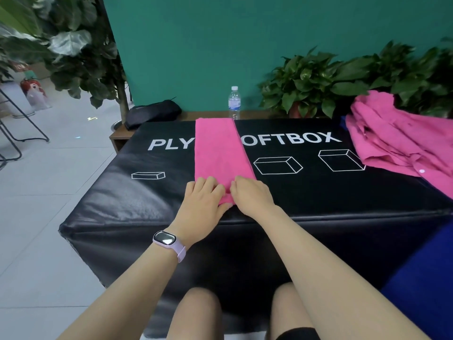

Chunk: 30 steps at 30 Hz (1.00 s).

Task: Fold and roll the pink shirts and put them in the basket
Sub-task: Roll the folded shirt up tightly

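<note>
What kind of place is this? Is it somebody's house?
Probably not a house; more likely an office or studio lounge. The shirt lies on a black gym soft box, with a green wall, potted plants and a tiled floor.

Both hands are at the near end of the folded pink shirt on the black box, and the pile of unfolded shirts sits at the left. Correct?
Not quite. The head view shows the pile at the right. Both hands are at the shirt's near end on the box.
</note>
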### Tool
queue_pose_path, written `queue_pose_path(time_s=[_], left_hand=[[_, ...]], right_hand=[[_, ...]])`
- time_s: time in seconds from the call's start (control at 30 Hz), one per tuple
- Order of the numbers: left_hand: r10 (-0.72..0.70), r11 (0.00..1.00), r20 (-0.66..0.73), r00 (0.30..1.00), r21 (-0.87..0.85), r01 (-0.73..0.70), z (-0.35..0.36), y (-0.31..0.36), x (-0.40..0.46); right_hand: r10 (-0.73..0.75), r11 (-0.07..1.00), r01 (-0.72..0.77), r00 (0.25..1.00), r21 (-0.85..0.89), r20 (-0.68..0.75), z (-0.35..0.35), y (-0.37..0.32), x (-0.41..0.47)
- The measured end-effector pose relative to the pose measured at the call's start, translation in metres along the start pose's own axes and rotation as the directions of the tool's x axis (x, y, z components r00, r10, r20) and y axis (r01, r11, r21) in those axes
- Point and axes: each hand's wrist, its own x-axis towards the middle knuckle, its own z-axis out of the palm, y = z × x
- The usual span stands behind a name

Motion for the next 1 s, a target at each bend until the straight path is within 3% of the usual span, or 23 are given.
queue_pose_path(time_s=[0.1,0.23,0.33,0.4,0.5,0.63,0.77,0.87,1.0], left_hand=[[0.039,0.999,0.012,0.999,0.026,-0.039,-0.001,0.0,0.002],[0.034,0.999,0.077,0.996,0.005,-0.035,-0.002,-0.004,0.006],[0.042,0.999,0.147,0.988,-0.023,-0.039,-0.001,-0.01,0.012],[0.052,0.998,0.182,0.982,-0.037,-0.046,0.001,-0.015,0.016],[0.056,0.998,0.195,0.979,-0.016,-0.054,0.007,-0.019,0.021],[-0.004,1.0,0.188,0.982,-0.01,0.006,0.014,-0.02,0.027],[-0.016,1.0,0.16,0.987,-0.008,0.018,0.018,-0.021,0.029],[-0.02,0.999,0.238,0.971,0.029,0.014,0.016,-0.02,0.035],[-0.025,0.998,0.248,0.968,0.069,0.008,0.012,-0.017,0.034]], right_hand=[[0.014,1.0,-0.014,1.0,-0.017,0.01,-0.003,-0.005,-0.004],[-0.078,0.917,-0.005,0.978,-0.399,-0.192,-0.003,-0.011,-0.02],[-0.198,0.929,0.117,0.958,-0.351,-0.206,0.001,-0.009,-0.024],[-0.201,0.955,0.147,0.959,-0.257,-0.199,0.003,-0.004,-0.025],[-0.131,0.98,0.1,0.976,-0.174,-0.175,0.007,0.002,-0.023],[-0.029,0.969,-0.034,0.968,-0.243,-0.249,0.008,-0.005,-0.013],[-0.098,0.978,0.045,0.96,-0.203,-0.261,0.012,-0.007,-0.011],[-0.07,0.993,0.047,0.974,-0.109,-0.214,0.014,-0.006,-0.007],[-0.022,0.981,-0.011,0.986,-0.193,-0.168,0.013,-0.009,0.0]])
